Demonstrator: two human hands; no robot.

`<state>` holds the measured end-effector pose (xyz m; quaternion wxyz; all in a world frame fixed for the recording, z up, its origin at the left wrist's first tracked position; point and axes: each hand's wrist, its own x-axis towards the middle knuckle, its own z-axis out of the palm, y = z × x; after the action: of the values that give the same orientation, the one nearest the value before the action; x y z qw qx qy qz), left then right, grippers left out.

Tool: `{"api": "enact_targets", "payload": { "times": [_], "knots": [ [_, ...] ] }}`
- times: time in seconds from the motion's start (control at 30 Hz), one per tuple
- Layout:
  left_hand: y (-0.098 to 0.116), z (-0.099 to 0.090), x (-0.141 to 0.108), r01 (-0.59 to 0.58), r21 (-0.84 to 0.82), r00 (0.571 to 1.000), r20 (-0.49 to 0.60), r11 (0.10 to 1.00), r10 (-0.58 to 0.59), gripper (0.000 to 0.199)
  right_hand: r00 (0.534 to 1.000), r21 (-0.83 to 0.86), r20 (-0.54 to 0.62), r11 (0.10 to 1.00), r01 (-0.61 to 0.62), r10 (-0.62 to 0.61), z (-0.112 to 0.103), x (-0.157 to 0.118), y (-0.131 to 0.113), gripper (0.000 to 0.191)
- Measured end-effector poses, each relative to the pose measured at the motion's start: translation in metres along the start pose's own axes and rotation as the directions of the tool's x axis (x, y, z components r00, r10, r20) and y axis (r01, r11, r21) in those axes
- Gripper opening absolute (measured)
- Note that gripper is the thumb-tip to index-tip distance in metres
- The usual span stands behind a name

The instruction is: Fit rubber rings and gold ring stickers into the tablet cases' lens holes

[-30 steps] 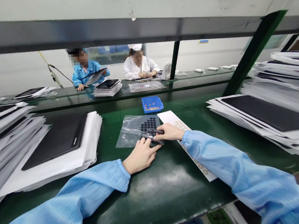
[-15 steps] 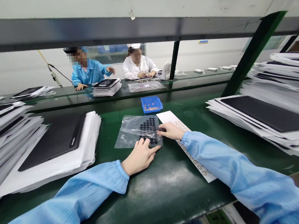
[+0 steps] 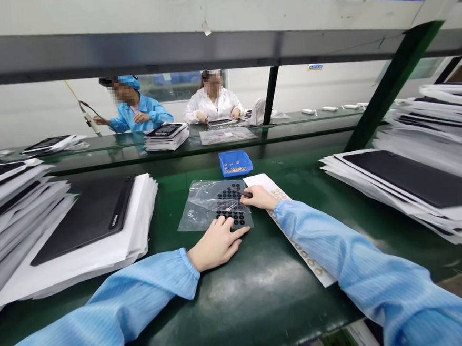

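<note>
My left hand [image 3: 217,243] lies with its fingers spread on the lower edge of a clear plastic sheet [image 3: 197,209]. Rows of small black rings [image 3: 237,215] sit on this sheet, partly under a folded, wrinkled film. In my right hand [image 3: 262,198] are slim black tweezers [image 3: 246,194], pinched between the fingers and pointing left over the upper rings. Whether the tips touch a ring is too small to tell. Beneath my right wrist runs a white strip [image 3: 256,180] bearing pale rings, partly covered by my sleeve.
A blue tray [image 3: 224,157] of small gold-coloured rings stands behind the sheet. Stacks with black tablets [image 3: 87,220] and white sheets rise on the left, and more tablets [image 3: 413,176] on the right. A shelf [image 3: 206,43] crosses overhead. Two people sit across the bench.
My right hand and the tweezers have shifted slightly up the sheet. My left hand stays in place. Across the bench, the person in blue has moved both arms.
</note>
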<state>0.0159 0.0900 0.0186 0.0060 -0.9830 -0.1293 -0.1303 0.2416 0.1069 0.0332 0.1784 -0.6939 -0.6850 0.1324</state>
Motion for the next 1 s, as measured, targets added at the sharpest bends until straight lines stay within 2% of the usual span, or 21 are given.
{"api": "enact_targets", "payload": {
  "times": [0.1, 0.27, 0.47, 0.6, 0.7, 0.8, 0.9, 1.0],
  "knots": [
    [-0.016, -0.009, 0.003, -0.002, -0.028, 0.998, -0.065, 1.0, 0.001, 0.038, 1.0, 0.053, -0.004, 0.998, -0.016, 0.016, 0.001, -0.001, 0.004, 0.025],
    [-0.051, -0.016, 0.005, 0.075, -0.04, 0.981, -0.174, 0.996, -0.081, 0.037, 1.0, 0.18, 0.003, 0.983, -0.022, 0.022, -0.001, 0.002, 0.01, 0.031],
    [-0.076, -0.008, 0.008, 0.131, -0.046, 0.974, -0.182, 0.99, -0.137, 0.029, 0.998, 0.3, 0.056, 0.954, -0.006, -0.011, -0.006, 0.001, 0.011, 0.044],
    [-0.086, 0.003, 0.01, 0.152, -0.07, 0.976, -0.148, 0.986, -0.161, 0.026, 0.996, 0.317, 0.086, 0.948, 0.008, -0.037, -0.008, -0.002, 0.008, 0.033],
    [-0.094, 0.011, 0.01, 0.165, -0.102, 0.974, -0.139, 0.981, -0.179, 0.024, 0.999, 0.292, 0.039, 0.956, 0.007, -0.019, -0.006, -0.003, 0.006, 0.023],
    [-0.102, 0.016, 0.009, 0.173, -0.143, 0.969, -0.154, 0.974, -0.194, 0.024, 0.998, 0.251, -0.056, 0.968, -0.01, 0.025, 0.001, -0.002, 0.005, 0.025],
    [-0.108, 0.019, 0.008, 0.18, -0.179, 0.962, -0.171, 0.967, -0.211, 0.023, 0.988, 0.229, -0.143, 0.973, -0.03, 0.064, 0.009, -0.001, 0.005, 0.024],
    [-0.112, 0.02, 0.008, 0.185, -0.204, 0.959, -0.178, 0.961, -0.222, 0.021, 0.974, 0.241, -0.21, 0.97, -0.03, 0.082, 0.015, 0.0, 0.006, 0.014]
  ]
}}
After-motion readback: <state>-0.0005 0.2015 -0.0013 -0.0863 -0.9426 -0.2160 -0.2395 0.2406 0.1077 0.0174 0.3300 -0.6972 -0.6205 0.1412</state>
